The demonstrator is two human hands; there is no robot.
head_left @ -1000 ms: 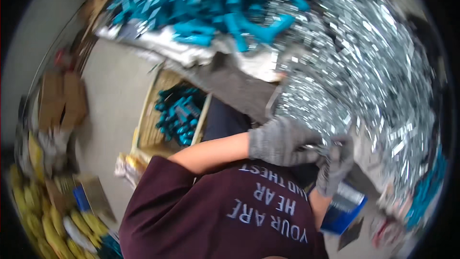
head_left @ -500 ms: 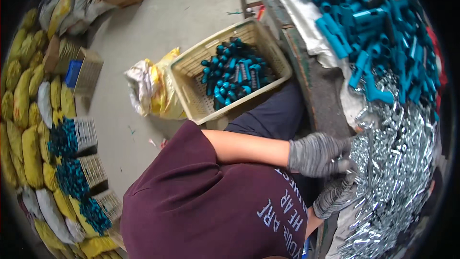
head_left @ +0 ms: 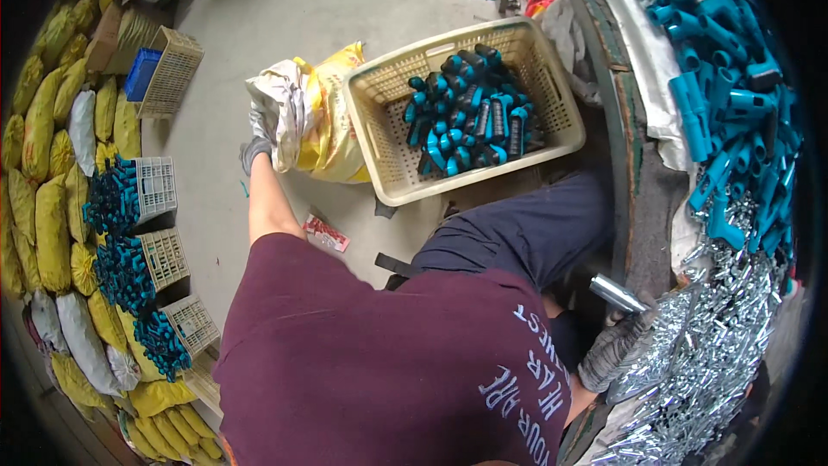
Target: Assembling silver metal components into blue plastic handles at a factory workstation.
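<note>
My right hand point(head_left: 614, 352), in a grey knitted glove, grips a shiny silver metal tube point(head_left: 617, 293) at the table's edge. Beneath and beyond it spreads a heap of small silver metal parts point(head_left: 707, 336). My left hand point(head_left: 254, 154), gloved alike, is stretched out far to the left, by the edge of an open white-and-yellow sack point(head_left: 289, 108) on the floor. Its fingers are mostly hidden there, so their grip does not show. Teal plastic parts point(head_left: 733, 99), some tubular, lie piled beyond the metal ones on the same table.
Next to the sack is a cream plastic crate point(head_left: 392, 190) holding teal-and-black handles point(head_left: 470, 112). Smaller crates point(head_left: 164, 259) with similar teal parts line the left side, beside stacked yellow sacks point(head_left: 53, 233). A red-and-white packet point(head_left: 328, 231) lies on the floor.
My left hand has left the table's edge and swung far left to the sack. My right hand stays by the metal heap, now with a silver tube showing in it. The view has shifted.
</note>
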